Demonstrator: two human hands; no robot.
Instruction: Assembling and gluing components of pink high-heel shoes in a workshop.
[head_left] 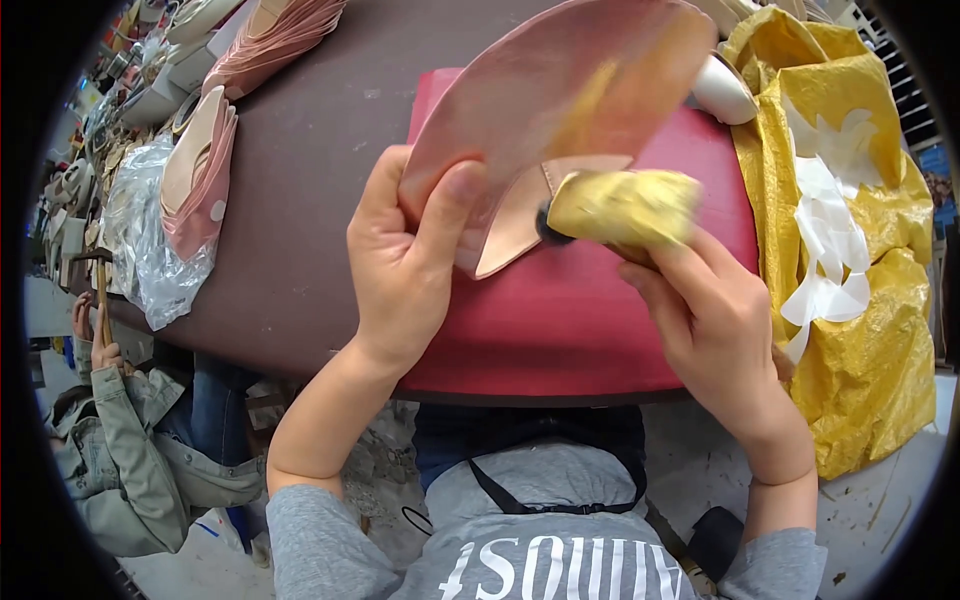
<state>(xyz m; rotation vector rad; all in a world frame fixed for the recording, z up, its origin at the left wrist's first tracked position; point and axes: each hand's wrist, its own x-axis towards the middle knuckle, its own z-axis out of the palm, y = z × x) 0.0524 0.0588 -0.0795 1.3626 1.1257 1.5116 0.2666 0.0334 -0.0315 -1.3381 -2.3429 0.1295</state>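
Note:
My left hand (400, 265) pinches a curved pink shoe upper piece (530, 100) between thumb and fingers, holding it up over a red pad (550, 345). Below the upper's edge a beige lining section (512, 225) with a stitched seam shows; whether both are one piece I cannot tell. In my right hand (720, 325) is a brush-like tool (620, 205), blurred by motion, lumpy and yellow with a dark tip. That tip is close to the beige section; whether it touches is unclear. The fingers of my right hand are closed around the tool's near end.
The pad lies on a brown table (300, 220). Stacked pink pieces (200, 175) and clear plastic (150, 240) are at left. A yellow sack (830, 370) with white strips (830, 240) hangs at right. At lower left another person (140, 440) grips a hammer (102, 290).

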